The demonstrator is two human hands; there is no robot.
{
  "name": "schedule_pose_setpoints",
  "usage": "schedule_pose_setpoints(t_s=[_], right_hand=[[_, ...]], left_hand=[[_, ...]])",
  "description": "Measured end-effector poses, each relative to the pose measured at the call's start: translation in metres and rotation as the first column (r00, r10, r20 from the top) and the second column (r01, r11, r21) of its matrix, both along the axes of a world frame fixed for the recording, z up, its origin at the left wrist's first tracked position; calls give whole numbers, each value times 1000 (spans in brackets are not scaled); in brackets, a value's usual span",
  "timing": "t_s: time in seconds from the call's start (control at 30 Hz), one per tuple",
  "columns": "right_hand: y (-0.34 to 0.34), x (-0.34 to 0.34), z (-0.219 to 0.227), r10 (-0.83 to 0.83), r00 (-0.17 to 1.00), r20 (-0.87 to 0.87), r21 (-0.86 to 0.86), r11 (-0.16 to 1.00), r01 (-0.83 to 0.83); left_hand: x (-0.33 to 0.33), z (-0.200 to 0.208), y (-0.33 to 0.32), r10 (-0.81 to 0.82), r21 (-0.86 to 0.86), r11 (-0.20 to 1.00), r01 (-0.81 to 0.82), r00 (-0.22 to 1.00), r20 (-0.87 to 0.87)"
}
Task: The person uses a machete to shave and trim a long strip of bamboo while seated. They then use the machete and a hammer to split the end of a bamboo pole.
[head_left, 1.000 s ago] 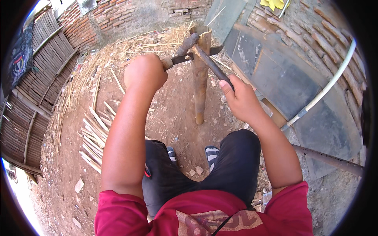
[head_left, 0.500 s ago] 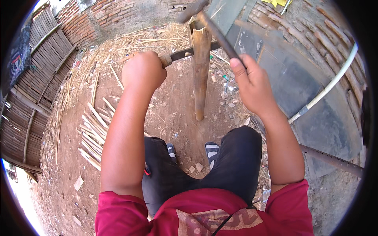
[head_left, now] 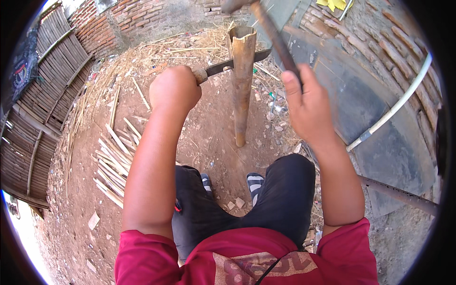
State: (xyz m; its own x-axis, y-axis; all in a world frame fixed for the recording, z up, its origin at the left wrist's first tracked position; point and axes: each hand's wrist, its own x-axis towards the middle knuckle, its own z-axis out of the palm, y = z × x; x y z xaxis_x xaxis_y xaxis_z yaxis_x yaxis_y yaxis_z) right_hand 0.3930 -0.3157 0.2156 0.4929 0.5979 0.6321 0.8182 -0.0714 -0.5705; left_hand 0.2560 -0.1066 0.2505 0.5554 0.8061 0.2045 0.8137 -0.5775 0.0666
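Note:
A bamboo pole [head_left: 243, 90] stands upright on the dirt ahead of me, its hollow top ragged. The dark blade of a machete [head_left: 221, 67] crosses the pole below its top; the near wall of the bamboo covers the blade's middle, and the tip sticks out on the right. My left hand [head_left: 175, 89] is closed around the machete's wooden handle. My right hand [head_left: 311, 107] grips a hammer [head_left: 275, 35] by its handle, thumb along the side. The hammer's head is raised above and beyond the pole's top, apart from it, partly cut off by the frame's upper edge.
Split bamboo strips [head_left: 113, 164] lie piled on the ground at left. Dry straw and shavings [head_left: 156, 52] litter the far ground before a brick wall [head_left: 142, 19]. Dark sheets [head_left: 351, 90] and a pale pipe [head_left: 399, 107] are at right. A bamboo-slat panel [head_left: 52, 66] stands at far left.
My right hand has moved slightly right and nearer to me, and the hammer's head has risen away from the pole's top. My left hand still grips the machete, almost unmoved.

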Motion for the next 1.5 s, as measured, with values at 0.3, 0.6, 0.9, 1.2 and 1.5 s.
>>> schedule_pose_setpoints(t_s=[0.3,0.6,0.9,1.2,1.5], right_hand=[[-4,6,21,-35,999,-15,22,999,36],[-3,7,14,0,999,-52,-110,994,-6],[2,12,-1,44,999,5,-196,980,-42],[7,5,-16,12,989,150,-247,969,25],[5,6,-34,-47,989,143,-156,985,69]], left_hand=[[1,-5,1,-22,-5,1000,22,1000,6],[-1,-19,8,-11,-1,1000,11,1000,11],[-2,-26,14,-7,9,1000,6,1000,23],[2,-29,17,3,6,1000,-4,999,34],[5,-28,11,-32,-18,999,32,999,35]])
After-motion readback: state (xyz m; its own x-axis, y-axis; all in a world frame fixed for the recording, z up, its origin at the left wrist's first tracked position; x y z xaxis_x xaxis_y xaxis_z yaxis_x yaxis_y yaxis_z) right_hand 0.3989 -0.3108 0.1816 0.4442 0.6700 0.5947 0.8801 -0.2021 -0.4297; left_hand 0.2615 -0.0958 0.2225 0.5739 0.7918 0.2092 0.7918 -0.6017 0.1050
